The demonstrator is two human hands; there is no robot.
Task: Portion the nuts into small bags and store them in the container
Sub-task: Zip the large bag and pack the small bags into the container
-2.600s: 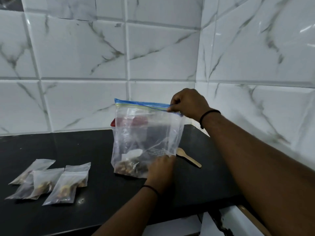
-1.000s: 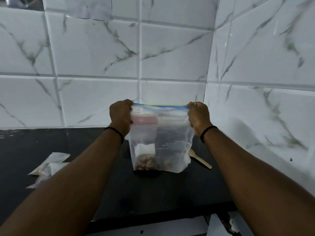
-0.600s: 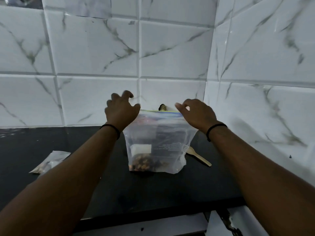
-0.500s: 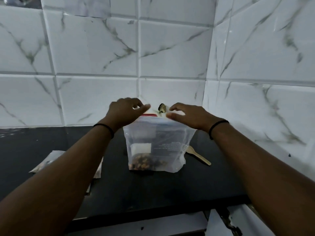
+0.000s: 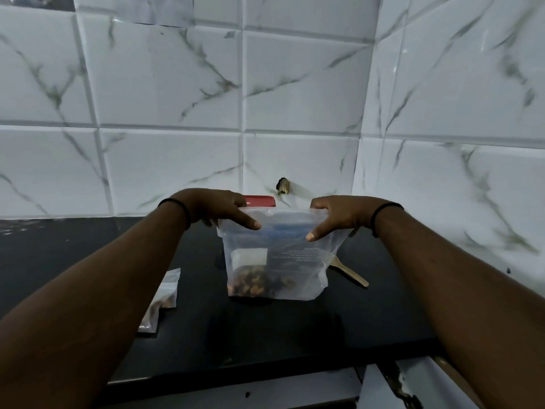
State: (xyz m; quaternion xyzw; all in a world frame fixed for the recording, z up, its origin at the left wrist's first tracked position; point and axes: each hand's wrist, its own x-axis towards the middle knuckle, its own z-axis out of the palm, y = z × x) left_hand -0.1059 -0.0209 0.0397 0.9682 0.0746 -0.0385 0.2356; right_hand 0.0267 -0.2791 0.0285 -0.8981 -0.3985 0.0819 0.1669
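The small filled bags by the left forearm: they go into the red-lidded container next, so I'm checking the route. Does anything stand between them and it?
Yes. The big zip bag, gripped at its top by the left hand and right hand, stands directly in front of the red-lidded container. The small filled bags lie on the counter to its left.

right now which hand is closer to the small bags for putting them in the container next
Left. The left hand sits on the side of the big bag where the small bags lie, by the left forearm. The right hand grips the far side, near the wooden spoon.
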